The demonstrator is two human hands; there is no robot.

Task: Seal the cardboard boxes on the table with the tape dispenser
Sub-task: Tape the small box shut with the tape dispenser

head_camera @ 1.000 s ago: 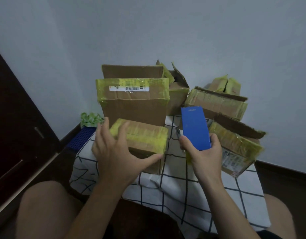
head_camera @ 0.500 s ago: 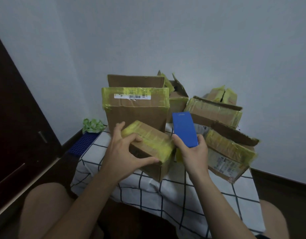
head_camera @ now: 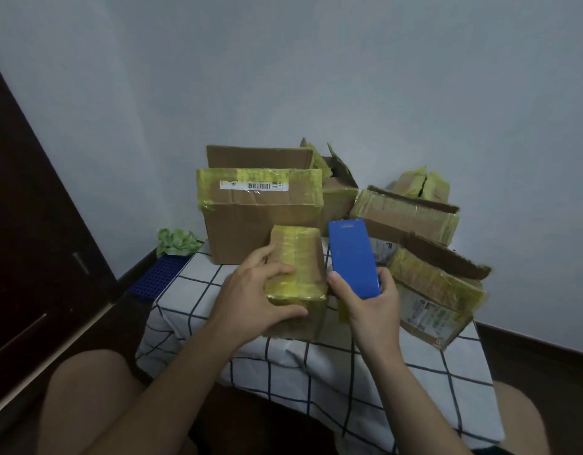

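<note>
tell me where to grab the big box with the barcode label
Probably take the big box by its left wall and front rim, coming in from left and above: that side stands free, while the small box blocks its lower front and an open box crowds its right.

I see single feed only: wide-angle head cam, seated height, facing forward and down, close over table (head_camera: 191, 290), wall (head_camera: 316, 77) right behind.

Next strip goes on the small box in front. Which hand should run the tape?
Right. The right hand grips the blue tape dispenser just beside the small box, while the left hand is busy holding that box steady.
</note>
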